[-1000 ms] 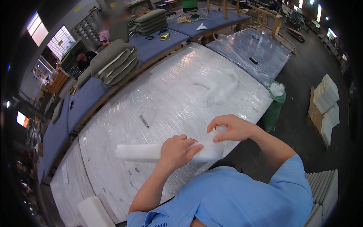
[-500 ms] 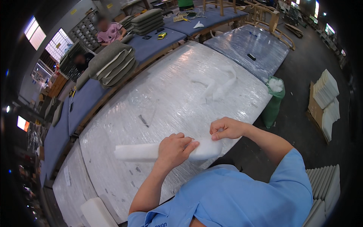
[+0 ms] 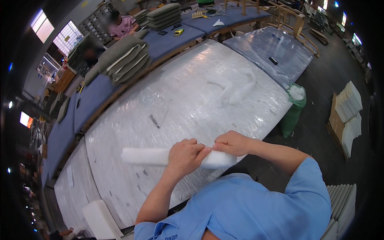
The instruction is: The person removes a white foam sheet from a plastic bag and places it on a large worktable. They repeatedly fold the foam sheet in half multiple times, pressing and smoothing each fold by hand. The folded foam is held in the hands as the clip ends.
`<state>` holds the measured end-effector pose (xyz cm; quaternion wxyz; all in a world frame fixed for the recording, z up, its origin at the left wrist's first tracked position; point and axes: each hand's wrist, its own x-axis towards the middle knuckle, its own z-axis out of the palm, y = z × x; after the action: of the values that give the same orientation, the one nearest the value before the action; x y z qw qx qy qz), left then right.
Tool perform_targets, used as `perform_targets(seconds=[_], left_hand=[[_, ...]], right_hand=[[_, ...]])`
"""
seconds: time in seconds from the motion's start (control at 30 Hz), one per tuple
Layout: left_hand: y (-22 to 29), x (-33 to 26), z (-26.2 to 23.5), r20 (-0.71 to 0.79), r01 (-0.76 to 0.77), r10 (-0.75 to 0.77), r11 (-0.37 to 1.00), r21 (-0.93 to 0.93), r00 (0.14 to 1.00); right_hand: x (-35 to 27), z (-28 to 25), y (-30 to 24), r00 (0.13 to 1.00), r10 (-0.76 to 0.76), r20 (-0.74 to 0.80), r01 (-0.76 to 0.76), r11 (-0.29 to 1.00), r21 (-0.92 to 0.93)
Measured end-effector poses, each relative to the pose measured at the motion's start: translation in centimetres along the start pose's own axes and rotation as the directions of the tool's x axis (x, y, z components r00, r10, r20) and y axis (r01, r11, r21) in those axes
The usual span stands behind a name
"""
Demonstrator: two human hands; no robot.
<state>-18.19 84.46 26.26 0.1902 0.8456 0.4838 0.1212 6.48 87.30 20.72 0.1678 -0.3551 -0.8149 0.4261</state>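
Observation:
A long white padded strip (image 3: 144, 156), soft like foam or batting, lies crosswise near the front edge of the plastic-wrapped table (image 3: 132, 120). My left hand (image 3: 186, 157) is closed over its middle, thumb toward the right. Close beside that thumb, my right hand (image 3: 232, 143) pinches the strip's upper edge, its fingers curled. The two hands nearly touch, and the undersides of the fingers are hidden. Farther back on the table lies a loose, wispy piece of white batting (image 3: 234, 94).
Another white padded block (image 3: 102, 220) rests at the near left. Stacked grey-green cushions (image 3: 126, 60) stand on the blue table (image 3: 158, 50), a person (image 3: 122, 26) behind it. A green sack (image 3: 294, 114) stands at the right, white panels (image 3: 349, 104) beyond.
My right hand has moved left along the strip, toward my left hand, and its knuckles have turned over. My left hand stays on the strip. The view has shifted slightly.

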Motion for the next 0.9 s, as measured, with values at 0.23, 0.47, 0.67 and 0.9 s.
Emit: perform_targets(seconds=[0.23, 0.47, 0.67, 0.9], left_hand=[[-0.2, 0.3, -0.2, -0.020, -0.014, 0.013, 0.999, -0.033, 1.000], [0.0, 0.9, -0.4, 0.016, 0.058, -0.058, 0.998, 0.031, 0.998], [1.7, 2.1, -0.9, -0.289, 0.122, -0.051, 0.964, 0.235, 0.956], [10.9, 1.3, 6.5, -0.460, 0.482, -0.386, 0.870, 0.108, 0.800]], right_hand=[[0.9, 0.0, 3.7, 0.986, 0.121, 0.118, -0.160, 0.888, 0.432], [1.2, -3.0, -0.6, 0.951, -0.297, 0.090, 0.302, 0.952, -0.054], [5.3, -2.1, 2.8, 0.945, -0.242, 0.221, 0.171, 0.939, 0.298], [8.0, -1.2, 6.7, 0.886, -0.231, 0.401, -0.005, 0.862, 0.507]])
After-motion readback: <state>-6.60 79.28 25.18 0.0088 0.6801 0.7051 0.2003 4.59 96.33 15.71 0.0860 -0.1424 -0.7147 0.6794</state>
